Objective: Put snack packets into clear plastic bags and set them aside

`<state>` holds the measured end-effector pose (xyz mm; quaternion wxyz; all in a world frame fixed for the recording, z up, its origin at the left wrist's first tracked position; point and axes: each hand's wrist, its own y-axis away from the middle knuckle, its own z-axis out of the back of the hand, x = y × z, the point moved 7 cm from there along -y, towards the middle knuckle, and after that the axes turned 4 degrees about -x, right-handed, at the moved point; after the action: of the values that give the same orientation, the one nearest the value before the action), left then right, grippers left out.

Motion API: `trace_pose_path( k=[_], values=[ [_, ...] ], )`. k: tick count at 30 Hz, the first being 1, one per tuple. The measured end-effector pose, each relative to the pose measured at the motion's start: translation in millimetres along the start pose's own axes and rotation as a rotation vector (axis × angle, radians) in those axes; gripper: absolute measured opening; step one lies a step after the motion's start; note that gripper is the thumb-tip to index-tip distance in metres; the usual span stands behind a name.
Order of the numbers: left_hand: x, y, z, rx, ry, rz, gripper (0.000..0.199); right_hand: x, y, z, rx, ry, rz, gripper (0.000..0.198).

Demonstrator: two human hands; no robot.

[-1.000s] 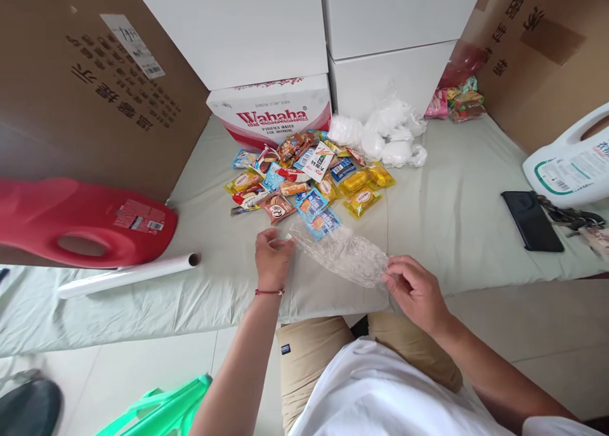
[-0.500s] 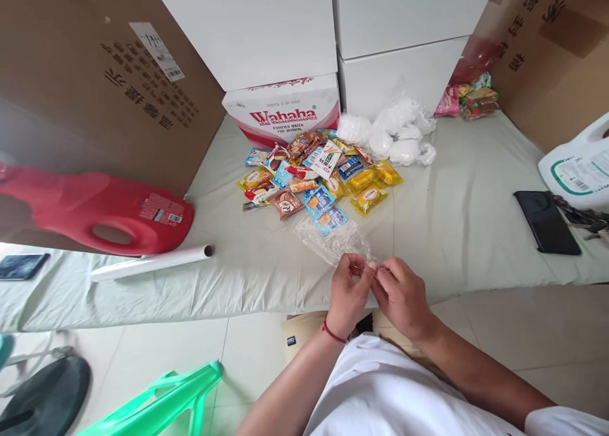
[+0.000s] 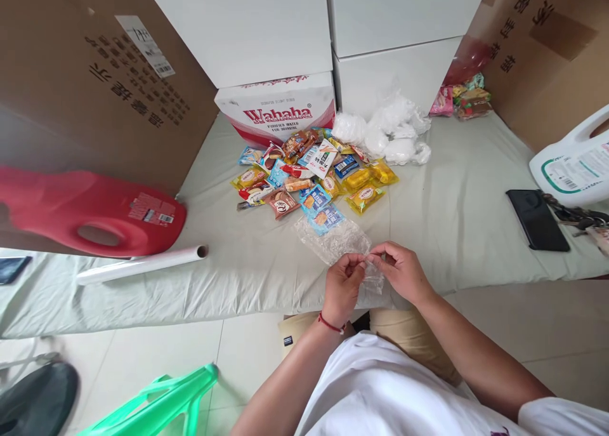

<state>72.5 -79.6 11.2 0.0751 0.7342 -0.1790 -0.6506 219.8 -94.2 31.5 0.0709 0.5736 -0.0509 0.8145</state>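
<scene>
A crinkled clear plastic bag (image 3: 340, 238) lies near the front of the cloth-covered surface, its near end raised between my fingers. My left hand (image 3: 343, 285), with a red cord at the wrist, pinches the bag's edge. Fingertip to fingertip with it, my right hand (image 3: 398, 270) pinches the same edge, and a loose flap of the plastic hangs below. Two blue snack packets (image 3: 323, 209) touch the bag's far end. Behind them is a heap of wrapped snacks (image 3: 297, 187) in yellow, red, brown and blue wrappers.
A Wahaha carton (image 3: 280, 109) and bundled clear plastic bags (image 3: 387, 131) stand behind the snacks. To the left are a red jug (image 3: 124, 217) and a white roll (image 3: 143, 266). A black phone (image 3: 537, 220), keys (image 3: 578, 212) and a white jug (image 3: 575, 163) sit right. A green stool (image 3: 157, 401) stands below.
My right hand has shifted slightly up and its fingers have straightened into a pinch. A flap of the bag now shows beneath my fingers. The view has shifted a little.
</scene>
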Motion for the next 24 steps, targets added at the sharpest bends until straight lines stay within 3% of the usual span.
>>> trace_pose_path(
  k=[6, 13, 20, 24],
  values=[
    [-0.1, -2.1, 26.2, -0.133, 0.033, 0.028, 0.029, -18.4, -1.8, -8.8, -0.015, -0.172, -0.155, 0.037],
    [-2.2, -0.1, 62.5, -0.218, 0.127, 0.030, 0.035, -29.2, -3.2, 11.1, -0.219, -0.331, -0.294, 0.044],
    [9.3, 31.4, 124.7, -0.381, 0.177, 0.057, 0.047, -53.3, 7.9, 39.4, -0.295, -0.143, -0.286, 0.044],
    [21.4, 50.4, 144.4, -0.429, 0.136, 0.082, 0.052, -55.2, 11.7, 53.5, -0.175, 0.036, -0.285, 0.046]
  ],
)
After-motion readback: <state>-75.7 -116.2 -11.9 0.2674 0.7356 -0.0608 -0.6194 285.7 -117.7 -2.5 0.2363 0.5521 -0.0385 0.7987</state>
